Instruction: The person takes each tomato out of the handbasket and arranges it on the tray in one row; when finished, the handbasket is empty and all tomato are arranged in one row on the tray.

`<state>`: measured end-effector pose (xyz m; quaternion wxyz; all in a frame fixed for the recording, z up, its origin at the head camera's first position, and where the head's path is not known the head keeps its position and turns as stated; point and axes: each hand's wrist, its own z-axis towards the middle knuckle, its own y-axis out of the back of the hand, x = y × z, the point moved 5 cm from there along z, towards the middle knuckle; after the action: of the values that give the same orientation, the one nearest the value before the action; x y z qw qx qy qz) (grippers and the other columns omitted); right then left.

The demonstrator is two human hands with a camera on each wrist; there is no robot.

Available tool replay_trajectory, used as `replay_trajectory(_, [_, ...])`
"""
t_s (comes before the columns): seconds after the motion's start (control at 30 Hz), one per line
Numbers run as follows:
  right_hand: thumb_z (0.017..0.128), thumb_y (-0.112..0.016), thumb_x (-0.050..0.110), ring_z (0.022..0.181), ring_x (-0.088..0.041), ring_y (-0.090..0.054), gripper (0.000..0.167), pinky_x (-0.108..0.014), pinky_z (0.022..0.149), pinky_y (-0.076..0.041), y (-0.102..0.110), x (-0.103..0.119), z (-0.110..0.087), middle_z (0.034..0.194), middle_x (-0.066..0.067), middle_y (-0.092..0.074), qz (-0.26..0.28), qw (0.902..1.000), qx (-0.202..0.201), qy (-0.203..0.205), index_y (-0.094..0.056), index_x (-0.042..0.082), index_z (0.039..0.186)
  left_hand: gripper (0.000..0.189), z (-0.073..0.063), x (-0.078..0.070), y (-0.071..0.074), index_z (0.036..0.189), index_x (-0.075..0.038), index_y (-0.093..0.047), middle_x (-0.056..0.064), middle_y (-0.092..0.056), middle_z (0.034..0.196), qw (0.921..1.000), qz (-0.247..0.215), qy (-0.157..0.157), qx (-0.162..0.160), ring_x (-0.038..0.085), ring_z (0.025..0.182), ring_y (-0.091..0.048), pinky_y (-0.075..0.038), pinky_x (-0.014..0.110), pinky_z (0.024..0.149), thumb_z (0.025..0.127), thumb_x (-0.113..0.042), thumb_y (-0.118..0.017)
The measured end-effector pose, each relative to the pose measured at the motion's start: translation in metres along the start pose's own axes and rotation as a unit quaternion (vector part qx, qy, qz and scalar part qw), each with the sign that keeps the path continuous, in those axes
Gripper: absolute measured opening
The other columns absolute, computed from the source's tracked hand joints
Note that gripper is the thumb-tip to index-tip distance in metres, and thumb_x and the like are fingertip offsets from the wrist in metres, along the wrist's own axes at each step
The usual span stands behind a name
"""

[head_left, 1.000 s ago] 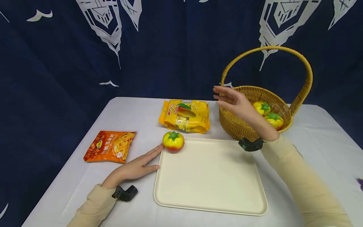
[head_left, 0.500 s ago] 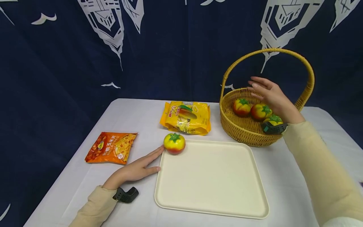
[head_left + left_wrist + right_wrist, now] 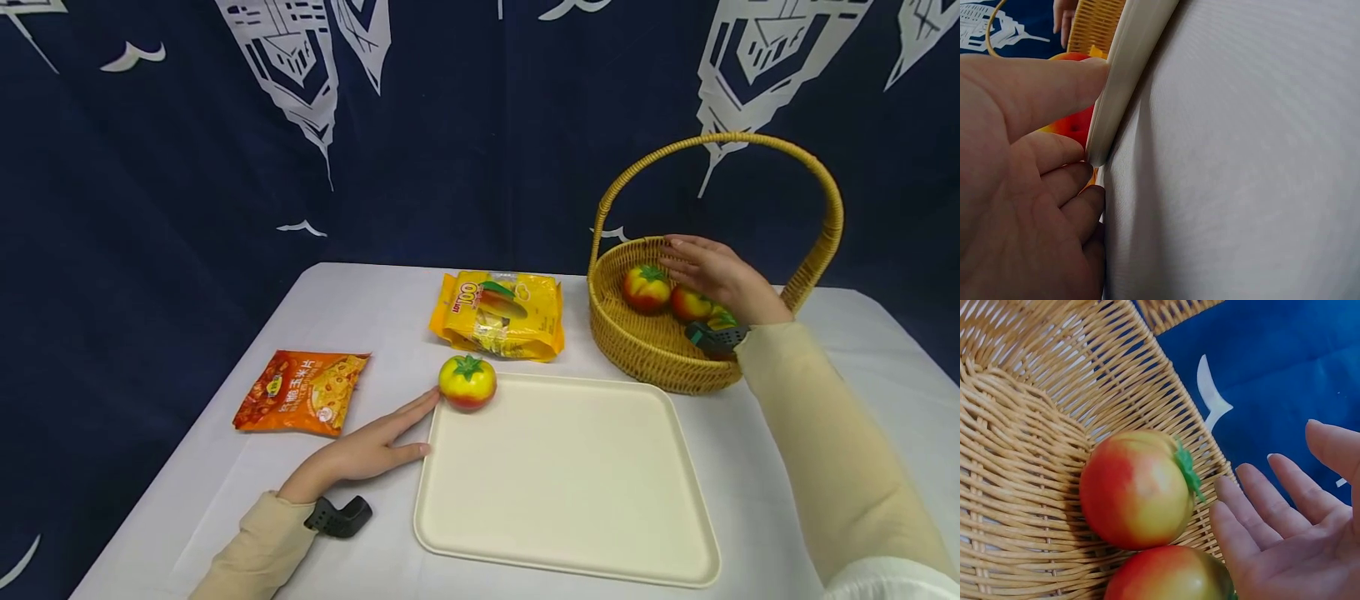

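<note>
My left hand (image 3: 360, 454) lies on the table with its fingers straight, the tips at the left rim of a cream tray (image 3: 570, 483). On the tray's far left corner stands a yellow-red tomato (image 3: 467, 385) with a green top, right beside those fingertips. My right hand (image 3: 723, 279) hovers over a wicker basket (image 3: 637, 346), fingers extended and holding nothing. Inside the basket are one tomato (image 3: 645, 289), a second tomato (image 3: 688, 305) and a third, partly hidden by the wrist. In the right wrist view, the fingers are close beside a tomato (image 3: 1138, 490); contact is unclear.
A yellow mango-printed packet (image 3: 498, 317) lies behind the tray. To the left is an orange snack bag (image 3: 302, 392). The basket's tall handle (image 3: 813, 192) arches over the right hand. A dark blue cloth hangs behind the table.
My right hand has moved right from the basket's left side, then lowered towards the tomatoes inside. The left hand and the tomato on the tray stay in place; the camera view shifts slightly.
</note>
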<state>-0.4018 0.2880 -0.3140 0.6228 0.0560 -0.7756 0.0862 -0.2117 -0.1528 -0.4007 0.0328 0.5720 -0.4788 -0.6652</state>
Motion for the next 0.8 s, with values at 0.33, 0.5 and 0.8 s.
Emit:
replay_trajectory(0.33, [0.100, -0.044, 0.014, 0.119, -0.009, -0.039, 0.059, -0.031, 0.108, -0.024, -0.003, -0.003, 0.008, 0.139, -0.004, -0.035, -0.095, 0.9953, 0.006, 0.020, -0.014, 0.003, 0.149, 0.069, 0.001, 0.000, -0.001, 0.150, -0.014, -0.018, -0.004, -0.008, 0.154, 1.0000, 0.002, 0.003, -0.002, 0.013, 0.138, -0.011, -0.018, 0.039, 0.110, 0.095, -0.032, -0.055])
replay_trajectory(0.5, [0.100, -0.039, 0.003, 0.132, -0.025, -0.025, 0.055, -0.040, 0.109, -0.020, -0.005, -0.007, 0.013, 0.151, -0.018, -0.017, -0.168, 0.9854, 0.013, 0.026, -0.014, 0.000, 0.149, 0.070, 0.002, 0.002, -0.002, 0.151, -0.014, -0.018, -0.005, -0.008, 0.154, 1.0000, 0.001, 0.004, -0.004, 0.013, 0.138, -0.011, -0.018, 0.039, 0.110, 0.095, -0.033, -0.055])
replay_trajectory(0.8, [0.096, -0.040, -0.007, 0.131, -0.037, -0.026, 0.053, -0.026, 0.096, -0.039, -0.015, -0.012, 0.016, 0.148, -0.026, -0.021, -0.257, 0.9649, 0.017, 0.053, -0.020, -0.007, 0.145, 0.069, 0.001, 0.001, -0.001, 0.150, -0.013, -0.019, -0.002, -0.010, 0.154, 0.9999, 0.007, -0.005, -0.009, 0.016, 0.138, -0.012, -0.018, 0.041, 0.109, 0.095, -0.031, -0.056])
